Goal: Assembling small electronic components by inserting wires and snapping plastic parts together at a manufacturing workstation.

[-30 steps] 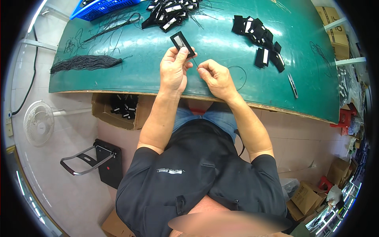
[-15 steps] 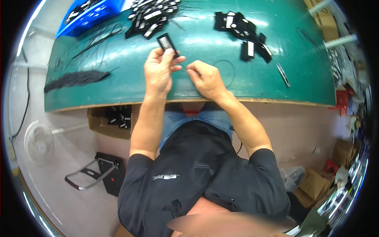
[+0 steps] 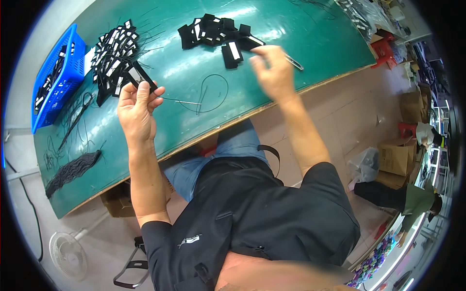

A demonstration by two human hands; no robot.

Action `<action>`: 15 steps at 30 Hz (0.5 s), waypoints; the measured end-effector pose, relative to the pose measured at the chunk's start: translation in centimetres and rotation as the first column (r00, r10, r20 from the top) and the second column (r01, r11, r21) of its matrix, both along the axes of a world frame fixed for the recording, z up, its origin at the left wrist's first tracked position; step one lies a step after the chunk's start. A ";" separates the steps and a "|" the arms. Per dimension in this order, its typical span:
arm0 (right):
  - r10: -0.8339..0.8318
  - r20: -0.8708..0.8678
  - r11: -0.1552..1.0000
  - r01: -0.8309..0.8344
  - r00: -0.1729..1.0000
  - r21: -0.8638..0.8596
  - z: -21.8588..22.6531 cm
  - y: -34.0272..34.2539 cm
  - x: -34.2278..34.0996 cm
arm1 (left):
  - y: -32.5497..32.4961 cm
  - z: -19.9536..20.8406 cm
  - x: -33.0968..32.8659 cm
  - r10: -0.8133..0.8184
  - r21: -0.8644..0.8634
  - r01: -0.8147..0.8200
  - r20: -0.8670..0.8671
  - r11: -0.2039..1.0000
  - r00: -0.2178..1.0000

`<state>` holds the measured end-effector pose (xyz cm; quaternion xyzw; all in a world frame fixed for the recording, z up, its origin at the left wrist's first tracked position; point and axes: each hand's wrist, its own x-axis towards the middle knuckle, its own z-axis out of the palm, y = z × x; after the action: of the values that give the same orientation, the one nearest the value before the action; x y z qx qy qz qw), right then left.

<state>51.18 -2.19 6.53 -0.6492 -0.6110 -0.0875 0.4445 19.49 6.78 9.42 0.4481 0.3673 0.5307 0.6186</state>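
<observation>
- Left hand [image 3: 137,109], left of centre: thumb and fingers closed in a firm pinch on a black piece with a pale label [image 3: 137,73], tilted, its lower corner against the fingers.
- Right hand [image 3: 273,75], upper right of centre: fingers loosely curved and parted, outline blurred; nothing can be made out in its grasp, and whether it touches the slim metal tool [image 3: 294,62] just beside it cannot be told.
- Dark cord [image 3: 227,88]: runs from beside the held piece toward a bright needle-like rod [image 3: 188,102], with a loop spread on the surface [image 3: 242,92] near the centre of the frame.
- Good practice, as judged here: keep the pinch at the piece's edge, leave the cord slack, and take the rod by its shaft so that the loop does not snag or knot.
- Neighbours to heed: the heap of labelled pieces [image 3: 114,51], upper left, appears directly behind the held piece; contact is uncertain. Its stray cord ends could catch.
- Edges: the near rim slants from lower left to upper right, passing below the loop; the blue basket [image 3: 74,72] bounds the far left.
- Room: the widest stretch for drawing the cord seems to lie between the loop and the black pile [image 3: 208,30] at upper centre.
</observation>
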 end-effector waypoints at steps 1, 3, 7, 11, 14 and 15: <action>-0.179 0.063 0.983 0.181 0.982 -0.028 -1.0 -0.2 3.0 | 0.1 0.2 -0.2 0.016 0.010 -0.016 -0.013 1.000 1.000; -0.388 0.263 0.890 0.433 0.884 -0.143 -2.9 -1.1 6.8 | 0.4 0.6 -0.7 0.011 -0.001 -0.011 -0.017 1.000 1.000; -0.198 0.247 0.845 0.293 0.948 -0.447 -3.5 -2.6 6.9 | 1.0 0.6 -2.4 -0.006 -0.016 0.006 -0.005 1.000 1.000; -0.071 0.156 0.833 0.145 0.985 -0.534 -2.8 -2.1 5.0 | 0.8 0.3 -5.1 -0.085 -0.009 0.086 0.065 0.996 0.994; -0.031 0.053 0.826 0.055 0.998 -0.562 -0.9 -1.2 2.1 | 0.1 1.3 -6.7 -0.056 -0.009 0.057 0.053 0.998 0.997; -0.009 -0.034 0.828 -0.012 0.999 -0.561 -0.2 -1.1 1.3 | 0.0 1.4 -6.9 -0.065 -0.010 0.065 0.051 0.998 0.997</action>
<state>52.46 -3.27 6.32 -0.7520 -0.6023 0.1074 0.2452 12.56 6.80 10.86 0.4427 0.3398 0.5193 0.6473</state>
